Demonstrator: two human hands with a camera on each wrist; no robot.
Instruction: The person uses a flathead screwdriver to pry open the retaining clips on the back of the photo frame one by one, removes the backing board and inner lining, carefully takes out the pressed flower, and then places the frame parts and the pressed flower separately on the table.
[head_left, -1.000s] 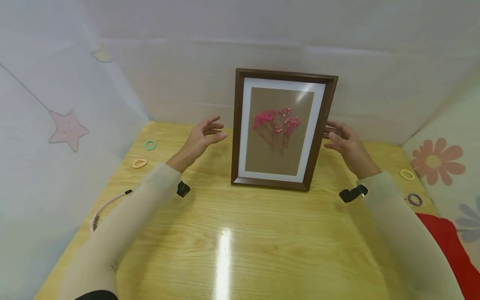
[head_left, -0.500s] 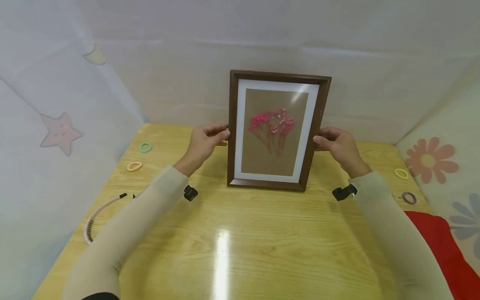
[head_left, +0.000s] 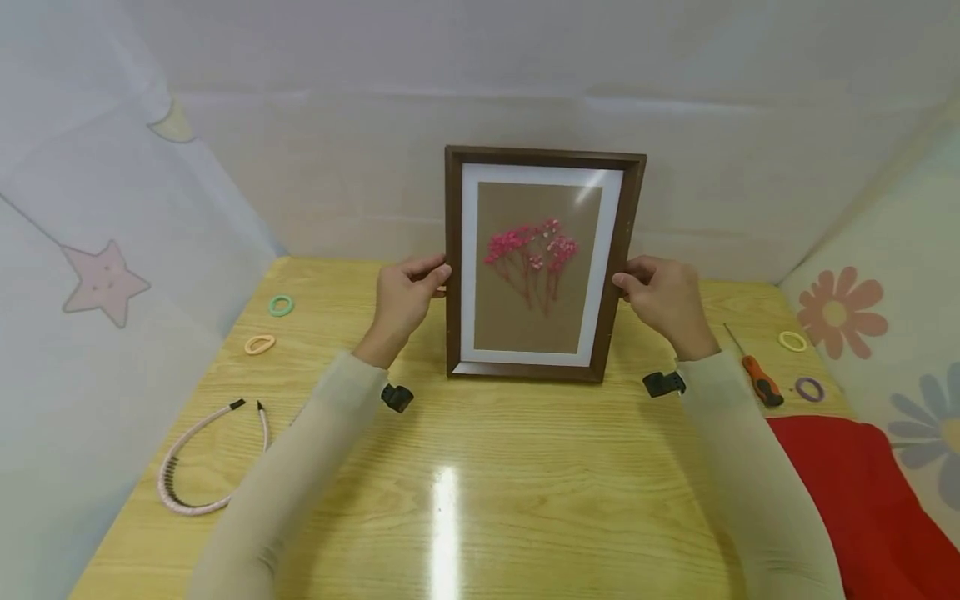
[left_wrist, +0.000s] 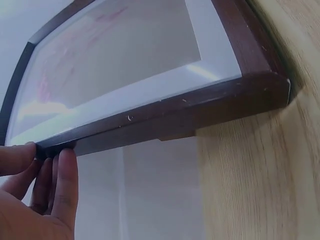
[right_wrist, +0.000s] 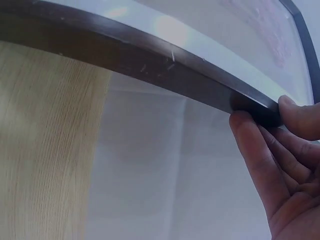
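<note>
On the table [head_left: 480,500], left hand [head_left: 401,296] and right hand [head_left: 663,296] pinch the upright frame's [head_left: 542,265] sides.

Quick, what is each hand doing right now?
Left hand: pinches the left edge of the picture frame.
Right hand: pinches the frame's right edge.

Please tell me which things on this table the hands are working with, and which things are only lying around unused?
In hand:
picture frame, standing on the wooden table, gripped at its side edges by the left hand and the right hand

Lying about:
green hair tie
orange hair tie
pink headband
screwdriver
yellow hair tie
purple hair tie
red cloth
</note>
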